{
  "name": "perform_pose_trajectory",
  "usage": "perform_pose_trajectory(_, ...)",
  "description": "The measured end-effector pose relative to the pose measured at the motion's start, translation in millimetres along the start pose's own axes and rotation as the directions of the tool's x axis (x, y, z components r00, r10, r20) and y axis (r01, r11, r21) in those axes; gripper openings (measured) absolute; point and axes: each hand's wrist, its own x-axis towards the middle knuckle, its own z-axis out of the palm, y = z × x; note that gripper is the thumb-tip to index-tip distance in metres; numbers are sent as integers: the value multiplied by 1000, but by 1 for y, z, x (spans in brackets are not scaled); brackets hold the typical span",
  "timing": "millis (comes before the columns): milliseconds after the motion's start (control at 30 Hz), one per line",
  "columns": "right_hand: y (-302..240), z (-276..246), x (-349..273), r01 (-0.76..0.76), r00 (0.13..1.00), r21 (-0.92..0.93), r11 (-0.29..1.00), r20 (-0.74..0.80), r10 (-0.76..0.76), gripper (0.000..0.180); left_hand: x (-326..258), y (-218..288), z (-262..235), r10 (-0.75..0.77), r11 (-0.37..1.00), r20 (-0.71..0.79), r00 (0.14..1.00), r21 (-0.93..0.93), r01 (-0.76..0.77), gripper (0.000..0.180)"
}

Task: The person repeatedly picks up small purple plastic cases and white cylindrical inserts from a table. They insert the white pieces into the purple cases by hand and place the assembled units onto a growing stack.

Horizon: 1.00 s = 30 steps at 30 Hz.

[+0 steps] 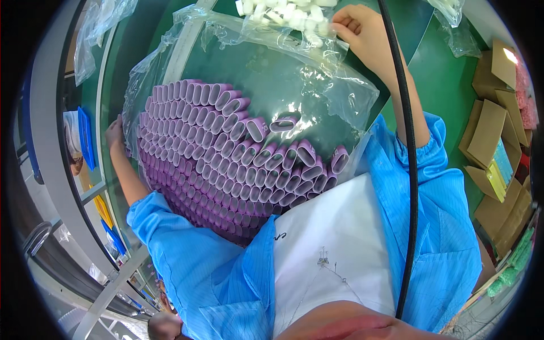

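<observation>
Rows of short purple oval plastic sleeves point(204, 141), hollow and stood on end, are packed on a clear plastic bag or sheet point(323, 76) in front of me. A single purple sleeve point(283, 124) lies apart from the rows. My left hand point(115, 131) is at the far left edge of the pack, against the plastic; its fingers are mostly hidden. At the upper right, my right hand point(358, 25) has curled fingers, thumb and forefinger together beside a heap of small white plastic pieces point(292, 14). Whatever it pinches, beside the bag's upper edge, is too small to make out.
Beneath everything is a green tabletop point(249, 73). A black cable point(409, 141) hangs down in front of my right arm. Open cardboard boxes point(481, 133) stand at the right, and blue trays point(86, 139) at the left. A person's head point(164, 326) shows at lower left.
</observation>
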Motion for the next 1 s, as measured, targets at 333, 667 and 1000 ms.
perform_pose_trajectory(333, -4, 7, -1, 93, 995, -300, 949, -13, -101, 27, -284, 267, 86, 900, 424, 90, 426, 43, -905, 23)
perform_pose_trajectory(667, 19, -3, -14, 218, 963, -429, 877, -55, -266, 18, -397, 293, 138, 813, 324, 582, 11, -437, -839, 33)
perform_pose_trajectory(1000, -48, 10, -56, 403, 914, 389, 828, -222, -340, 19, -401, 294, 146, 708, 517, 524, 474, -841, 159, 28)
